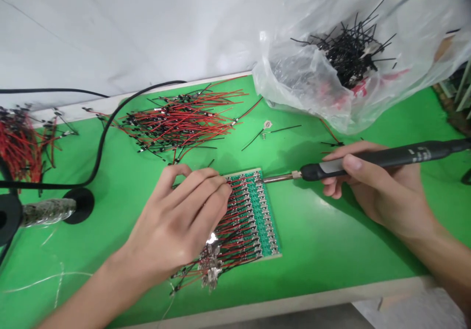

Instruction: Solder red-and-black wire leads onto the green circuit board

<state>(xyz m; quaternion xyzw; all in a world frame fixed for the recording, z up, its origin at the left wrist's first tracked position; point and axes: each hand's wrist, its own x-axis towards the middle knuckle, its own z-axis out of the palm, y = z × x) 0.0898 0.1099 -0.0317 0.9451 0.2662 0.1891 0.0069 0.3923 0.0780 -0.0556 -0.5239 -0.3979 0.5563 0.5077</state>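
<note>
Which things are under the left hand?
Red and black wires run from under the left hand onto a green board. The hand hides parts of these wires and anything it may be pinching.

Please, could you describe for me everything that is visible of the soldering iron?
The soldering iron has a slim black handle with a grey section and small pale markings, then a brass-looking collar and a narrow, metallic shaft. It lies slightly slanted across the view, its rear end tapering toward the right edge. The right hand holds it, thumb against the handle. Its tip seems to touch the green circuit board near the far right corner.
</note>
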